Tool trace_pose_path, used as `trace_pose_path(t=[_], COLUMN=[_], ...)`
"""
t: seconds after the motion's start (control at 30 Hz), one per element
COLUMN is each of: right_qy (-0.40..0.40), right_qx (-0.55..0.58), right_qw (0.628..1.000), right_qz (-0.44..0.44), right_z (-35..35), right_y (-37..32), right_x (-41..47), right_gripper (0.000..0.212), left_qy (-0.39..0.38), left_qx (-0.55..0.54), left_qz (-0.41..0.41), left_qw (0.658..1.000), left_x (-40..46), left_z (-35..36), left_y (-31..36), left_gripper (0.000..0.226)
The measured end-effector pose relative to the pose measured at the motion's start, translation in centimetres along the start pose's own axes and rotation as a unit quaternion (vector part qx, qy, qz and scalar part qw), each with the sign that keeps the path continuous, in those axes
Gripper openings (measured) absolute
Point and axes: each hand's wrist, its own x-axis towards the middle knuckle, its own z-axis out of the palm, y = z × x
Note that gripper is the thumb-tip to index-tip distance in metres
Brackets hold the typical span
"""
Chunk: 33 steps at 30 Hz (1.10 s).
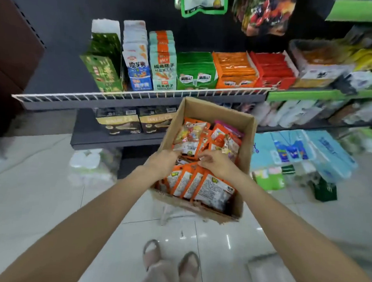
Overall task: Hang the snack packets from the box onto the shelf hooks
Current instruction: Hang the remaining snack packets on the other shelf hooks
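Observation:
An open cardboard box [248,130] stands in front of the shelf, full of orange snack packets [200,184]. Both my hands are inside it. My left hand [166,161] reaches in from the left wall, its fingers closed on the edge of a stack of orange packets [191,139] in the far half. My right hand [215,163] rests over the middle of the box, fingers curled and pinching at the packets below. Whether either packet is lifted is unclear. Hanging packets [202,3] show at the top on the dark back panel.
A shelf with a white wire rail [140,94] holds upright snack cartons and packs. Lower shelves carry dark boxes [117,122] and tissue packs [304,150]. White bagged goods [90,166] lie on the tiled floor to the left. My feet [171,259] stand below.

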Motion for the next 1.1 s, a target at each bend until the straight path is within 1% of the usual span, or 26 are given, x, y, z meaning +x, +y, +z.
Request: trace_pose_path(t=[0.07,0.17,0.27,0.33,0.4,0.47,0.5,0.53,0.6,0.67,0.73,0.8,0.83,0.9,0.93,0.97,1.0,1.03,1.07,1.1], right_qy=[0.001,0.027,0.009,0.001,0.015,0.030,0.042,0.062,0.103,0.135,0.172,0.229,0.270,0.340,0.353,0.353,0.343,0.325,0.305,0.287], right_qx=[-0.009,0.003,0.011,-0.036,-0.074,-0.060,-0.040,-0.022,-0.002,0.003,0.011,0.030,0.032,0.018,-0.001,-0.021,-0.036,-0.037,-0.016,0.028], right_qw=[1.000,1.000,1.000,0.999,0.997,0.997,0.998,0.996,0.990,0.983,0.974,0.962,0.952,0.935,0.934,0.935,0.939,0.945,0.951,0.956], right_qz=[0.003,0.005,-0.002,-0.009,-0.016,-0.029,-0.038,-0.054,-0.096,-0.127,-0.145,-0.148,-0.143,-0.098,-0.061,-0.030,-0.016,-0.021,-0.038,-0.055], right_z=[0.6,1.0,1.2,1.4,1.7,1.3,0.9,0.2,-1.5,-3.4,-5.1,-6.6,-7.1,-8.3,-8.8,-9.2,-9.6,-9.8,-9.9,-10.1], right_y=[0.1,-0.3,-0.9,-1.5,-2.0,-2.4,-2.6,-3.1,-4.4,-6.3,-8.3,-10.4,-11.4,-13.3,-14.3,-15.2,-16.3,-17.3,-18.4,-19.6], right_x=[-0.1,0.0,0.0,0.1,0.0,-0.1,-0.2,-0.3,-0.6,-0.9,-0.9,-0.7,-0.5,-0.1,0.0,0.1,0.3,0.6,0.9,1.1], right_gripper=[0.031,0.023,0.022,0.015,0.009,0.010,0.012,0.014,0.018,0.019,0.014,0.009,0.013,0.039,0.052,0.057,0.054,0.045,0.039,0.042], left_qy=[0.012,0.038,0.054,0.085,0.112,0.130,0.135,0.137,0.149,0.198,0.244,0.280,0.298,0.337,0.357,0.374,0.385,0.393,0.396,0.396], left_qx=[0.062,0.062,-0.048,-0.125,-0.176,-0.220,-0.239,-0.252,-0.253,-0.218,-0.174,-0.154,-0.152,-0.154,-0.164,-0.178,-0.191,-0.201,-0.207,-0.209], left_qz=[-0.008,-0.030,-0.048,-0.041,-0.032,-0.026,-0.018,-0.013,-0.009,-0.010,0.008,0.030,0.033,0.023,0.020,0.018,0.017,0.019,0.025,0.035], left_qw=[0.998,0.997,0.996,0.988,0.977,0.966,0.961,0.958,0.956,0.956,0.954,0.947,0.942,0.928,0.919,0.910,0.903,0.897,0.894,0.894], left_x=[-0.6,-0.9,-1.1,-1.5,-1.8,-2.3,-2.5,-2.7,-2.9,-3.2,-3.3,-3.4,-3.5,-3.6,-3.5,-3.6,-3.5,-3.4,-3.1,-2.9], left_z=[0.4,0.4,0.4,0.4,0.4,-0.2,-0.8,-1.5,-3.2,-5.4,-7.9,-10.7,-12.1,-14.8,-16.0,-17.3,-18.4,-19.5,-20.4,-21.2], left_y=[0.4,0.8,0.5,0.4,0.3,0.2,0.2,0.1,0.1,0.4,0.9,1.3,1.4,1.4,1.3,1.2,1.0,0.8,0.5,0.2], left_gripper=[0.033,0.026,0.021,0.018,0.016,0.013,0.015,0.021,0.029,0.019,0.008,0.007,0.009,0.014,0.015,0.015,0.016,0.020,0.025,0.029])
